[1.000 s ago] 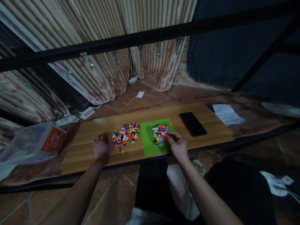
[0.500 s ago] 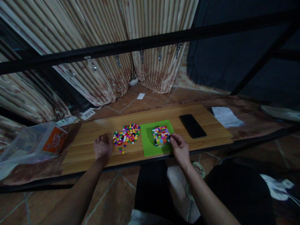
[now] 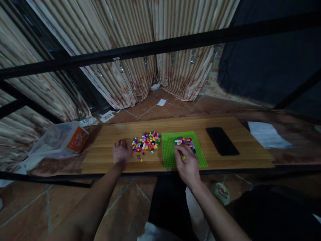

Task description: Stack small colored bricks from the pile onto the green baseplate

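My left hand [image 3: 122,151] rests on the wooden tabletop with its fingers curled under, just left of a pile of small coloured toy bricks [image 3: 147,142]. It looks closed, and no brick shows in it. Over the green baseplate [image 3: 168,157] is my right hand [image 3: 187,164], thumb and forefinger drawn together at the left side of a block of multicoloured bricks [image 3: 187,141]. That hand covers the block's near part. Whatever lies between its fingertips, if anything, is too small to make out. A few stray bricks [image 3: 139,158] sit in front of the pile.
A black phone [image 3: 222,141] lies on the table [image 3: 110,134] right of the baseplate. Left of the table stands a clear plastic tub [image 3: 56,139] with an orange label. White paper [image 3: 268,134] lies to the right. A black metal bar [image 3: 155,48] crosses beyond the table.
My right hand has moved from the right edge of the brick block to its left side, now over its near part. My left hand stays beside the pile. The whole view has shifted.
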`<state>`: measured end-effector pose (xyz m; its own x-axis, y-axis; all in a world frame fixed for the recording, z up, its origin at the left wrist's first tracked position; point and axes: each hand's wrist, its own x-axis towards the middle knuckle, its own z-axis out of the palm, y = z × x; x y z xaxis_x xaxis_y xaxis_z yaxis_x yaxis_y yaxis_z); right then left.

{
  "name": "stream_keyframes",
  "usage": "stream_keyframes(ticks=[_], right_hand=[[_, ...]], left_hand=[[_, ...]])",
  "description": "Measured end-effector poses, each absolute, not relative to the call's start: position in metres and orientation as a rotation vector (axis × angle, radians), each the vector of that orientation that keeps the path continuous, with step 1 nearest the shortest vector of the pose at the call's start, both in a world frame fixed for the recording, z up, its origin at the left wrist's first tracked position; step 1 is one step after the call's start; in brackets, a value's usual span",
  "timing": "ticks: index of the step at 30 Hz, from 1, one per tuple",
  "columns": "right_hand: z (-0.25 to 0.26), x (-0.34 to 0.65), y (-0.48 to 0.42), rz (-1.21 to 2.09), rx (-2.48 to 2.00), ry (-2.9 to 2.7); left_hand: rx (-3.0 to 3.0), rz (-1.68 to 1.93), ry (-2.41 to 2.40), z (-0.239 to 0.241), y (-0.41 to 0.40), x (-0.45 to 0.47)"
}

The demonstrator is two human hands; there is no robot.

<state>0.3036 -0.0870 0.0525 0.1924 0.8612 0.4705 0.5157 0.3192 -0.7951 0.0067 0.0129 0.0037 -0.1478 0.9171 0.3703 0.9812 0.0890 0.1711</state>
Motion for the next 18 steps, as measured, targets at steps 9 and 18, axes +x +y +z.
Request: stream_keyframes(ticks=[9, 18], right_hand=[[0.038, 0.235, -0.026, 0.440, -1.611, -1.864], [0.026, 0.226, -0.008, 0.486, -1.597, -1.863]], left_hand=[[-1.937, -0.592, -2.242, 0.007, 0.009, 0.011], [-1.934, -0.614, -2.247, 0.008, 0.008, 0.012]])
